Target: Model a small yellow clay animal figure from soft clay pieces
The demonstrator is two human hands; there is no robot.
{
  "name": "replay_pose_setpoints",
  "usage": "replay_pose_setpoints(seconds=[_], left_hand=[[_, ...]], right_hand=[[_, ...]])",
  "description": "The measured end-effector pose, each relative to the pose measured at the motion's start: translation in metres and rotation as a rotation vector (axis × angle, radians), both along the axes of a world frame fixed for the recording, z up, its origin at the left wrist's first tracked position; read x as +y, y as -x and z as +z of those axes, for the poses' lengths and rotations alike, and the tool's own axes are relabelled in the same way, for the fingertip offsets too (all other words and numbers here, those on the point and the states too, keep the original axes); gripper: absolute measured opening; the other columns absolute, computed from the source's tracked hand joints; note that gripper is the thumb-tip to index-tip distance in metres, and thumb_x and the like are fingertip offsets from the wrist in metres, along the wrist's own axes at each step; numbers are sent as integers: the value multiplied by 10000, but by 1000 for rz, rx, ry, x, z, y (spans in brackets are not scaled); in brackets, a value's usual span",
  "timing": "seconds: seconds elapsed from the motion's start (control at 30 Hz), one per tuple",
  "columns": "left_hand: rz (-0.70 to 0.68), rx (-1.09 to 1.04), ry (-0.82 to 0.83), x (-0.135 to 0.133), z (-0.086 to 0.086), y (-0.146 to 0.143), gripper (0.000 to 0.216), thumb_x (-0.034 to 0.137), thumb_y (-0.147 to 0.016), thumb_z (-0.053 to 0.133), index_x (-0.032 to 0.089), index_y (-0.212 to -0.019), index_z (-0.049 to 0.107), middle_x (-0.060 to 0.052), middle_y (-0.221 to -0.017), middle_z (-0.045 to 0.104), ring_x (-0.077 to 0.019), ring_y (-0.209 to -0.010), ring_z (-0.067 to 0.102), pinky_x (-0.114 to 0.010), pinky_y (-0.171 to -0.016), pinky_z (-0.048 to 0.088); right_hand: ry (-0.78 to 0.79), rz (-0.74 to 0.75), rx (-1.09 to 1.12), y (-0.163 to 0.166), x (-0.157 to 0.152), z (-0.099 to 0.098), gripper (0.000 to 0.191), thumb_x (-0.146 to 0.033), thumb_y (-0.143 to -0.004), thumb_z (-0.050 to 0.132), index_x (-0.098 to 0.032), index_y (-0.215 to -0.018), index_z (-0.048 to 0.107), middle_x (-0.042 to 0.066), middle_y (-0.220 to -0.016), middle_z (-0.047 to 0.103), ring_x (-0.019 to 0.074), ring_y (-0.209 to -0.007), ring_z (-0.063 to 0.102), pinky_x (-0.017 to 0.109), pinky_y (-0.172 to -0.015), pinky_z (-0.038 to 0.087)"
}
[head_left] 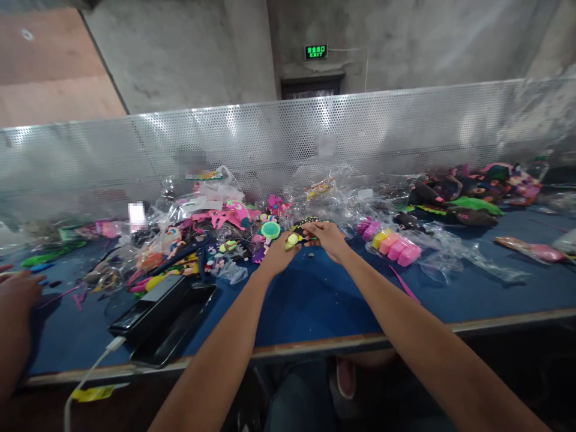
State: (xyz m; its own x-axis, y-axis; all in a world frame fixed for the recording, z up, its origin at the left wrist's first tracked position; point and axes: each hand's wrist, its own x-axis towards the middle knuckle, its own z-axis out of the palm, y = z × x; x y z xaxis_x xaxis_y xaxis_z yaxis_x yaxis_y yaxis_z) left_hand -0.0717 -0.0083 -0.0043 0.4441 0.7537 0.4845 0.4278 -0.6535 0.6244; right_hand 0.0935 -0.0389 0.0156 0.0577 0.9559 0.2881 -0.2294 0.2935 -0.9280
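Both my arms reach out over a blue table point(315, 300). My left hand point(279, 252) is closed on a small yellow-green clay piece point(292, 240). My right hand point(330, 238) pinches a dark clay figure with yellow dots point(305, 227) right beside it, and the two hands meet at the pieces. A green round clay disc point(270, 230) lies just left of my hands. A small dark crumb point(310, 255) lies on the table under them.
Colourful clay figures in clear bags point(202, 228) pile at the left and back. Pink and yellow clay blocks point(396, 245) lie right of my hands. Two phones point(162, 318) with a white cable sit at the front left. Another person's hand point(18, 294) shows at far left. A perforated metal screen point(288, 144) stands behind.
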Motion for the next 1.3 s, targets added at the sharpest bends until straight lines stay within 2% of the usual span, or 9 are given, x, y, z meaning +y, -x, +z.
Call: replay_pose_setpoints(seconds=[0.27,0.43,0.57,0.7,0.8,0.97,1.1,1.3], left_hand=[[-21,5,-4,0,1,0,290,323,-776,564,171,-1023,549,-46,-936,612,-184,-831,550,-298,-749,423],[-72,-56,51,-2,1,-1,334,418,-816,529,171,-1038,555,-48,-891,606,-182,-795,548,-286,-713,426],[-126,-79,84,-5,2,-1,359,443,-889,396,176,-1062,560,-45,-840,600,-172,-730,538,-283,-666,432],[-135,-57,73,-4,2,-2,363,432,-884,413,171,-1091,557,-60,-905,607,-186,-783,551,-289,-680,441],[-118,-67,61,-2,1,-1,366,427,-867,448,163,-1100,547,-68,-916,614,-196,-825,559,-299,-708,448],[-65,-91,93,-3,1,0,353,429,-851,469,166,-1079,529,-53,-877,616,-186,-833,559,-302,-728,462],[-66,-67,111,-7,6,0,355,446,-867,421,174,-1030,579,-52,-871,608,-183,-825,555,-286,-698,470],[-77,-145,214,-8,9,-1,336,398,-862,410,166,-999,611,-50,-881,609,-156,-735,543,-264,-627,476]], right_hand=[[-28,-11,-82,0,2,-4,357,-421,-565,785,-152,-770,674,-21,-616,573,83,-555,513,219,-493,509],[-46,-20,-133,0,5,-8,349,-434,-581,769,-153,-750,649,-40,-558,545,79,-476,499,222,-451,478],[-45,-25,-151,0,8,-10,339,-450,-612,742,-147,-752,686,-30,-549,541,84,-484,499,238,-475,501],[-33,-15,-166,0,6,-6,328,-416,-614,746,-153,-804,701,-22,-574,570,93,-519,524,247,-514,523],[-37,-34,-231,-2,2,0,315,-358,-599,761,-159,-833,695,-15,-625,619,91,-515,552,245,-537,521],[-67,-87,-367,-3,-2,6,259,-371,-622,726,-145,-736,676,-5,-636,631,91,-498,549,237,-528,498],[-124,-125,-483,-2,-2,7,276,-411,-667,672,-147,-748,677,-5,-656,634,82,-461,508,226,-477,454],[-201,-109,-628,-3,-5,8,266,-402,-728,610,-153,-779,687,13,-732,651,85,-462,522,233,-500,440]])
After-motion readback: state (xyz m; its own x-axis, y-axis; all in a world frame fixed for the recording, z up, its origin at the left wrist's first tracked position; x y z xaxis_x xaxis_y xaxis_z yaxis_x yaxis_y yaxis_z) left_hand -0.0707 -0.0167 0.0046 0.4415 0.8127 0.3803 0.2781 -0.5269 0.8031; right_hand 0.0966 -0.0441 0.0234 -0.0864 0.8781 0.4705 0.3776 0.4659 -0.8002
